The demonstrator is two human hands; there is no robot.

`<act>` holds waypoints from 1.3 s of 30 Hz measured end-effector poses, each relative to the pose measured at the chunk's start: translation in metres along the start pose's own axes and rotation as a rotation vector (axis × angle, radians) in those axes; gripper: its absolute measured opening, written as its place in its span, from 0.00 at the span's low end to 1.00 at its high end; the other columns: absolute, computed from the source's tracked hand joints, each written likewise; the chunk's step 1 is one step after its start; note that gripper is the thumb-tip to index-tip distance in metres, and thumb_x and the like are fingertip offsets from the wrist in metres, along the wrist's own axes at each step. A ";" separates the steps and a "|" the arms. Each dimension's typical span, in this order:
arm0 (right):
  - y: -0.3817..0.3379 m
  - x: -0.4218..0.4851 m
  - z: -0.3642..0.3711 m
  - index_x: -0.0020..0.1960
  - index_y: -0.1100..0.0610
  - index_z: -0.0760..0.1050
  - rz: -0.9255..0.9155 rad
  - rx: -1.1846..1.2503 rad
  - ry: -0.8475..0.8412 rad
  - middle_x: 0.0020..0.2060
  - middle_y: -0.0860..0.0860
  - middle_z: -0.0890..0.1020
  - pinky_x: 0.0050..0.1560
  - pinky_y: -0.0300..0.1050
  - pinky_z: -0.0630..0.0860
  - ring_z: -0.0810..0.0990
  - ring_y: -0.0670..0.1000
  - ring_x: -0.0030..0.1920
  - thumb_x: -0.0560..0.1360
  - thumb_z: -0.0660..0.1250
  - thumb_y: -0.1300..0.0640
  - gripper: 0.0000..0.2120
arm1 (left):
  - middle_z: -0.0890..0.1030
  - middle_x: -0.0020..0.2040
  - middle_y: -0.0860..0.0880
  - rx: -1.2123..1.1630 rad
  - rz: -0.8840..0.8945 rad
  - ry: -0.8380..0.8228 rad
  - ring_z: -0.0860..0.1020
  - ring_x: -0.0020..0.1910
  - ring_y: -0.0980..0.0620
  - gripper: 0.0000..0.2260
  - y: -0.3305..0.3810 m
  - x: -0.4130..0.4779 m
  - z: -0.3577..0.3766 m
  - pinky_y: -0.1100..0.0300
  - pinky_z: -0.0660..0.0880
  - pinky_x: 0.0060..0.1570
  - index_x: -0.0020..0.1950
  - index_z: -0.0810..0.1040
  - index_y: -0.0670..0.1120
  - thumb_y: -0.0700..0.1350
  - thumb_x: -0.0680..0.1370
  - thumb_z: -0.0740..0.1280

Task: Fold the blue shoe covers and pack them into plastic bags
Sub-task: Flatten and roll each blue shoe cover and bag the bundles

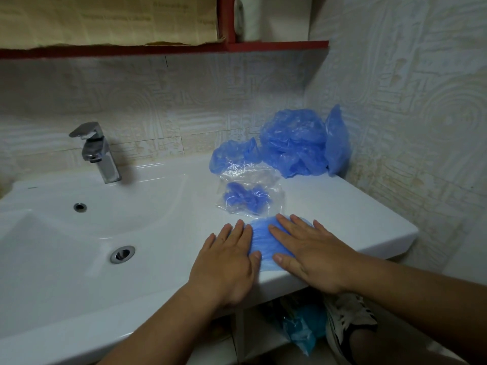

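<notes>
Blue shoe cover [261, 242] is pressed flat on sink counter [342, 206] by L hand [226, 259] & R hand [308, 251]; fingers straight, nothing gripped. Packed plastic bag [249, 192] lies just behind.

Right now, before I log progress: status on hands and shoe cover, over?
Left hand and right hand flat, pressing blue shoe cover onto sink counter. Plastic bag holding covers just behind it. Loose pile at wall, nothing blocking.

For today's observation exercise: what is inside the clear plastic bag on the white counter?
Bunched blue plastic shoe covers show through the clear crinkled plastic bag. Their number cannot be told, since the folds overlap.
</notes>
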State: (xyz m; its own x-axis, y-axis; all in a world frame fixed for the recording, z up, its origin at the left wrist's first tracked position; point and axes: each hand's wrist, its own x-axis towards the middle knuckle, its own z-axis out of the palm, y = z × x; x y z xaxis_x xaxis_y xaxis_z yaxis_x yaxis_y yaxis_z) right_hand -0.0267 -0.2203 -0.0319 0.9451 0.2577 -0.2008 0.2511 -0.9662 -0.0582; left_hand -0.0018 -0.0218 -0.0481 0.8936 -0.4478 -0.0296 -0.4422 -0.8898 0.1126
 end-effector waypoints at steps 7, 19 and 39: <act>0.005 -0.013 -0.003 0.77 0.42 0.31 -0.081 0.071 -0.039 0.76 0.41 0.31 0.76 0.48 0.34 0.31 0.44 0.76 0.69 0.54 0.23 0.50 | 0.48 0.80 0.59 -0.084 0.210 0.191 0.47 0.78 0.57 0.40 -0.004 -0.023 0.005 0.54 0.40 0.76 0.80 0.47 0.59 0.76 0.72 0.45; 0.025 -0.032 -0.009 0.63 0.44 0.78 -0.246 0.082 0.430 0.58 0.38 0.73 0.62 0.34 0.67 0.67 0.39 0.60 0.72 0.74 0.51 0.20 | 0.78 0.52 0.58 -0.147 0.248 0.373 0.76 0.50 0.56 0.19 0.010 -0.017 0.000 0.59 0.74 0.51 0.55 0.81 0.55 0.63 0.74 0.60; 0.019 0.019 -0.009 0.53 0.52 0.82 0.275 0.448 0.483 0.49 0.48 0.82 0.49 0.41 0.71 0.77 0.48 0.48 0.77 0.67 0.49 0.09 | 0.82 0.47 0.52 -0.285 -0.359 0.347 0.78 0.46 0.48 0.04 -0.026 0.011 -0.019 0.57 0.72 0.43 0.52 0.78 0.54 0.49 0.77 0.66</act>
State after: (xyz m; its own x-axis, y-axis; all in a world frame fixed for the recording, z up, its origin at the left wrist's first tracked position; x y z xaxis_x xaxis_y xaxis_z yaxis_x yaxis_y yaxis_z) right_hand -0.0019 -0.2338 -0.0286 0.9748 -0.1260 0.1842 -0.0215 -0.8746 -0.4843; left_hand 0.0210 -0.0017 -0.0320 0.9781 -0.0243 0.2066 -0.1112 -0.9007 0.4201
